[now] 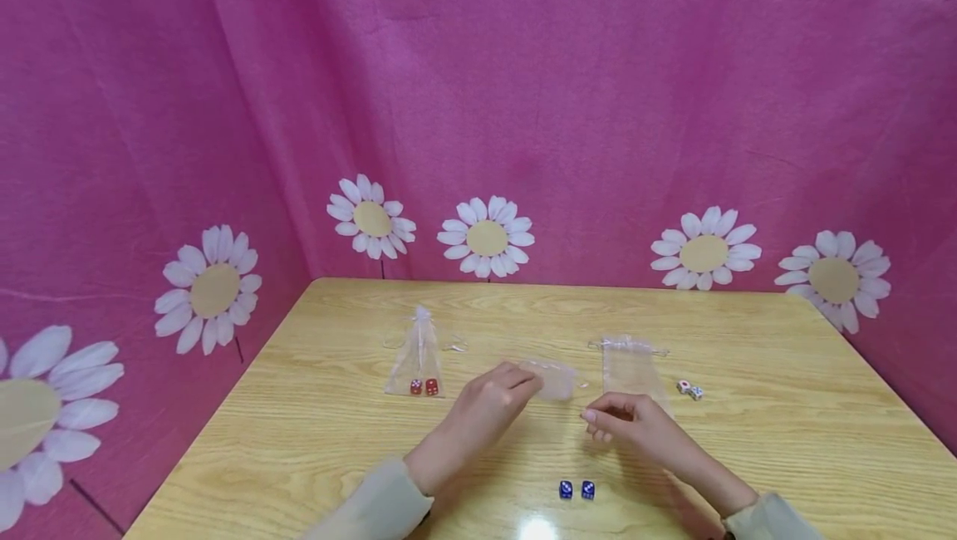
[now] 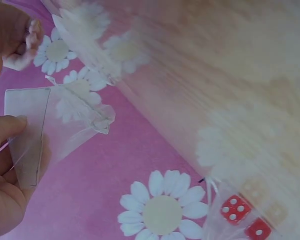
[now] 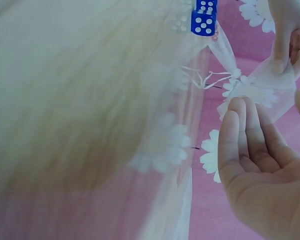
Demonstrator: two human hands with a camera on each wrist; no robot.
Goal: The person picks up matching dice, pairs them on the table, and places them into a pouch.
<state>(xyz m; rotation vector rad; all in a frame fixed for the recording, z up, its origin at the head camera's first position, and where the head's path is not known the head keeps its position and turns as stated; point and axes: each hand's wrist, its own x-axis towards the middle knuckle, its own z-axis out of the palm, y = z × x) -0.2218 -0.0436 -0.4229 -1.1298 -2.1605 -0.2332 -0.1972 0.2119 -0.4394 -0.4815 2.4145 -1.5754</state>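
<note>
My left hand [image 1: 489, 399] pinches a small sheer white drawstring bag [image 1: 555, 378] by one end, near the middle of the table. In the left wrist view the bag [image 2: 77, 117] spreads out from between thumb and fingers, its gathered end hanging away from them. Just to the right, my right hand [image 1: 631, 424] hovers with loosely bent fingers. The right wrist view shows that hand [image 3: 260, 155] holding nothing, palm turned toward the bag. Two blue dice [image 1: 577, 490] lie side by side on the table in front of both hands.
At the left stands a tied sheer bag [image 1: 420, 349] with two red dice [image 1: 424, 387] in its bottom. Another sheer bag [image 1: 631, 365] lies flat beyond my right hand, with two white dice [image 1: 689, 390] beside it. A pink flowered cloth [image 1: 583, 125] hangs behind the wooden table [image 1: 785, 440].
</note>
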